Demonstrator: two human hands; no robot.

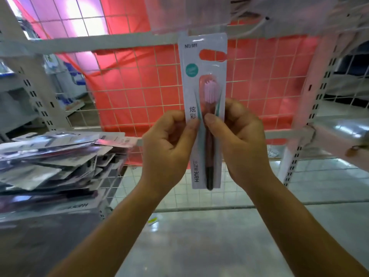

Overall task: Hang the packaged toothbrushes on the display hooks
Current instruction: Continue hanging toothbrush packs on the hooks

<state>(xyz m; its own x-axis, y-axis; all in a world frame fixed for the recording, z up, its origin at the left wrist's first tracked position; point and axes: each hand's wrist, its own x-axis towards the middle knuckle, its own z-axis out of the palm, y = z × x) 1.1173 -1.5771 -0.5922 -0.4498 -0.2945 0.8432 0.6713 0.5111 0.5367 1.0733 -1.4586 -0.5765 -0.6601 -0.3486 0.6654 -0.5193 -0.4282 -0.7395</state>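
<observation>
From my seat, far left first: a pile of packaged toothbrushes (52, 156) lies heaped on the shelf, waiting its turn. I take the step in hand to be hanging 1 pack, lifted out in front of the wire grid (139, 86) and not yet on anything.

My left hand (169, 144) is curled, thumb and fingertips pinching the left edge of the toothbrush pack (202, 76) about halfway down. The pack stands upright, nearly vertical, printed face toward me, its top edge level with the white crossbar (99, 42) of the rack. Its hang slot (212, 54) near the top shows only red cloth (269, 66) through it, so I judge no hook has entered it.

My right hand (239, 136) is also closed on the pack, thumb pressed on the front over the brush handle and fingers wrapped behind the right edge. Both hands grip the same pack, close together.

Up and to the right, what looks like a white wire hook (259, 24) sticks out, blurred. The next move calls for raising the pack, lining the slot up with a hook tip and sliding it on squarely, keeping the card from twisting.
</observation>
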